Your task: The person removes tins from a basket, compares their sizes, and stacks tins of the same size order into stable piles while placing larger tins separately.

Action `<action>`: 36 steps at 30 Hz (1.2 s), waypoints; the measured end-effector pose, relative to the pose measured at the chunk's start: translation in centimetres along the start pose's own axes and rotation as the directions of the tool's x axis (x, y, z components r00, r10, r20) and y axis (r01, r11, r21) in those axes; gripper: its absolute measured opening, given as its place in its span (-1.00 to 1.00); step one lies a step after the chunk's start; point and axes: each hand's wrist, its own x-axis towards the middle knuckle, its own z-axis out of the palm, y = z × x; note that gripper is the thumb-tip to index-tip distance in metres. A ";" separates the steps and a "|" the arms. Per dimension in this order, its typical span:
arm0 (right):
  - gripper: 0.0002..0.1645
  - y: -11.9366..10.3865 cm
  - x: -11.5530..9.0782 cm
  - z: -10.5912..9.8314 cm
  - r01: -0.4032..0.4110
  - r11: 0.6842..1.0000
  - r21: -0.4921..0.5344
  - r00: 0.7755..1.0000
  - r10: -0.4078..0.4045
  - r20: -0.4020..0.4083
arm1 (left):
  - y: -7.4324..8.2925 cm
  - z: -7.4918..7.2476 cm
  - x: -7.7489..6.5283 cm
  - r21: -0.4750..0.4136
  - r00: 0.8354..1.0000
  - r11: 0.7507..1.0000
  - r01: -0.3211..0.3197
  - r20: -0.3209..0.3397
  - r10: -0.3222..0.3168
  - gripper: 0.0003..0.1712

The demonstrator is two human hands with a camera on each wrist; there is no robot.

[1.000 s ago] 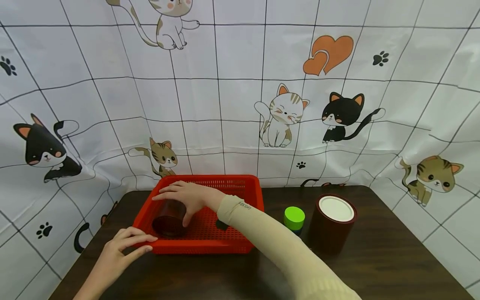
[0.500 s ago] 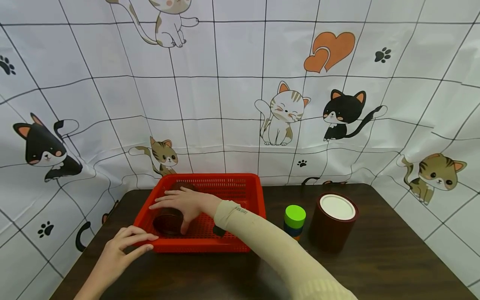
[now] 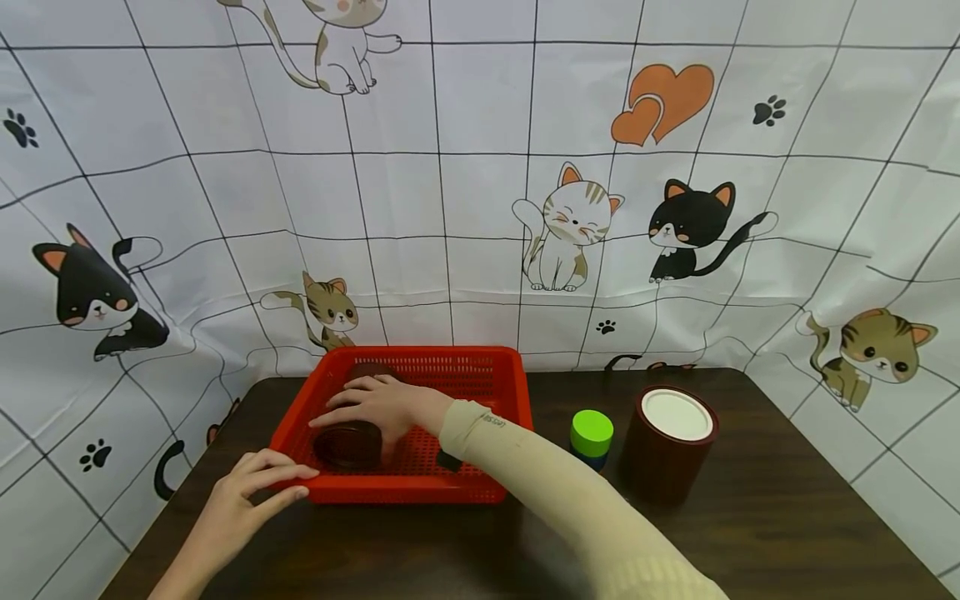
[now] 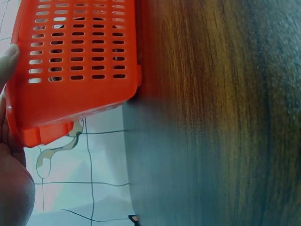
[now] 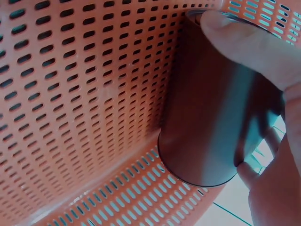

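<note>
A dark brown cylindrical canister point(image 3: 347, 447) lies on its side in the left part of a red perforated plastic basket point(image 3: 405, 492). My right hand point(image 3: 382, 404) grips it from above. In the right wrist view, the thumb point(image 5: 235, 40) reaches over one end rim of the canister point(image 5: 211, 108), and fingertips touch its far side. Part of the canister is hidden under the hand. At the basket's near left corner, my left hand point(image 3: 243, 500) holds the rim. The left wrist view has the basket wall point(image 4: 80, 99) between the thumb and the fingers.
To the basket's right stand a small cylinder with a bright green top point(image 3: 592, 433) and a dark brown canister with a white top point(image 3: 663, 467). All rest on a dark wooden table point(image 3: 780, 500). Behind hangs a white cat-print sheet point(image 3: 465, 192).
My right hand has sunk lower onto the canister, its thumb now down along the right side. The left hand stays on the basket rim.
</note>
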 end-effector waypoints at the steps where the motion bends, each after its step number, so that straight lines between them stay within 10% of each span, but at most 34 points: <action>1: 0.38 -0.1 -0.1 0.0 -0.005 1.000 -0.008 1.000 0.005 -0.001 | 0.0 0.0 0.0 0.000 1.000 1.000 0.002 0.001 -0.002 -0.57; 13: 0.35 -0.6 -0.8 -0.5 0.004 0.966 -0.257 0.999 -0.014 -0.035 | -0.1 0.1 -0.1 0.019 1.000 1.000 0.015 0.009 -0.015 -0.60; 28: 0.31 -1.8 -0.8 -1.1 0.035 0.944 -0.327 0.998 -0.019 0.053 | 0.0 -0.1 -0.1 0.051 0.999 0.998 0.044 0.018 -0.045 -0.63; 36: 0.24 -1.6 -0.5 -1.0 0.064 0.979 -0.192 0.995 -0.049 0.083 | 0.1 -0.1 0.0 0.057 0.998 0.997 0.055 0.021 -0.056 -0.61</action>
